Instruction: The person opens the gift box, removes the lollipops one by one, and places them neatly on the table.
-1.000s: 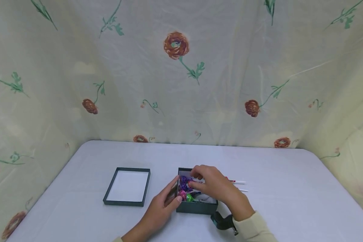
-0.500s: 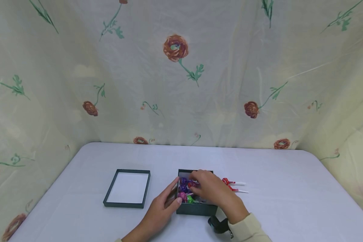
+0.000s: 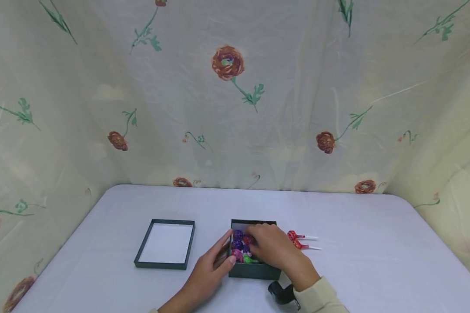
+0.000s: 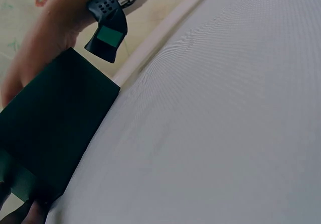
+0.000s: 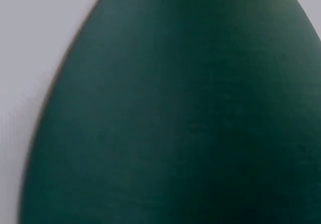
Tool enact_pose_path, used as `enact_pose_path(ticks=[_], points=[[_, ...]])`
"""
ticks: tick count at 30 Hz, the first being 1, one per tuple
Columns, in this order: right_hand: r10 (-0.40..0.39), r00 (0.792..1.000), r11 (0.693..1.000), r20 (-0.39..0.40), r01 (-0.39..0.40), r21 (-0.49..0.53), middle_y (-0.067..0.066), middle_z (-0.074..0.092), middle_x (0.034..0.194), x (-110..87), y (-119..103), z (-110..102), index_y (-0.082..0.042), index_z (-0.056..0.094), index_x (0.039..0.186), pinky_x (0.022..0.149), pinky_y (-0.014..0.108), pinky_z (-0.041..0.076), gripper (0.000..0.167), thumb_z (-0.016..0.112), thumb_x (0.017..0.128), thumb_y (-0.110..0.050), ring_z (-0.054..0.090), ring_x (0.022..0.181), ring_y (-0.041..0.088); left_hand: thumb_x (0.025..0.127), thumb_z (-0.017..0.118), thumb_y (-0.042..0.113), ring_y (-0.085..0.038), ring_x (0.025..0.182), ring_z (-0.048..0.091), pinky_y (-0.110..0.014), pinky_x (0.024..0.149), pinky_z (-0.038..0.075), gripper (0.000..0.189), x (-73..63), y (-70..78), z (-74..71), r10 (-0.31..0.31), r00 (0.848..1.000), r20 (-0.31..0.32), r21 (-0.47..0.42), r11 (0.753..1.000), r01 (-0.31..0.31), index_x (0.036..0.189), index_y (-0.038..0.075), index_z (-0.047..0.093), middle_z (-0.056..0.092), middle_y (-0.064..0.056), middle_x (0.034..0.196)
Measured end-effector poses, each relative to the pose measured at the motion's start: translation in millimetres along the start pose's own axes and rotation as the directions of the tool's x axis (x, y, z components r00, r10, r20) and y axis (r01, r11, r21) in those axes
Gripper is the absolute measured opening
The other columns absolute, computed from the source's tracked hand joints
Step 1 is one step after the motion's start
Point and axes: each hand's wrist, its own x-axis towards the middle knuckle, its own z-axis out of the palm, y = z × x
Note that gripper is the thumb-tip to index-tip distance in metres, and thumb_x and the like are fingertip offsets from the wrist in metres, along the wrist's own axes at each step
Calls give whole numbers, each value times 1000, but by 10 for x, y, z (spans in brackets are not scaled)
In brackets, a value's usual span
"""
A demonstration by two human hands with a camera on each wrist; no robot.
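A dark green box [image 3: 255,272] stands on the table, with several wrapped lollipops inside: purple [image 3: 237,244], pink [image 3: 236,254] and green [image 3: 248,259] ones. My left hand [image 3: 206,270] rests against the box's left side, index finger stretched along the wall and thumb at the near left corner. My right hand [image 3: 273,244] reaches into the box from the right with curled fingers, holding a red lollipop [image 3: 249,240] whose stick is hidden. In the left wrist view the box wall [image 4: 55,118] stands beside the left fingertips. Only green box surface [image 5: 165,103] fills the right wrist view.
Two red lollipops [image 3: 297,240] lie to the right of the box, sticks pointing right. A dark green-rimmed lid [image 3: 161,265] with a white inside lies left on the white table [image 3: 113,234]. A black wrist camera [image 3: 280,293] hangs from the right wrist. Floral curtains surround the table.
My right hand has sunk lower into the box with the red lollipop, its forearm shifting slightly left. Both red lollipops on the table show more fully. The left hand keeps its place.
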Motion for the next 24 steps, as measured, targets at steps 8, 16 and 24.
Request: enact_pose_path(ticks=[8, 16, 24], points=[[11, 1000, 1000, 10, -11, -17, 5, 71, 100, 1, -11, 9, -9, 71, 108, 87, 44, 54, 28, 76, 81, -15, 65, 89, 21, 99, 55, 33, -29, 137, 37, -29, 105, 41, 61, 3, 8, 4, -2, 1000, -10, 25, 1000, 2, 153, 26, 28, 28, -2, 156], [14, 1000, 999, 5, -14, -42, 2, 69, 94, 6, -8, 28, -11, 71, 106, 83, 41, 54, 27, 78, 81, -17, 63, 87, 19, 99, 54, 33, -29, 137, 37, -30, 105, 42, 60, -2, 17, 3, -9, 1000, -8, 26, 1000, 9, 153, 27, 28, 28, -2, 156], [-4, 1000, 999, -18, 3, -41, -2, 64, 83, 1, -1, 24, -12, 72, 96, 76, 38, 53, 19, 79, 79, -17, 59, 78, 15, 99, 54, 33, -29, 138, 36, -30, 105, 41, 60, 0, 12, 4, -13, 1000, -6, 24, 1000, 13, 152, 29, 29, 28, -1, 156]])
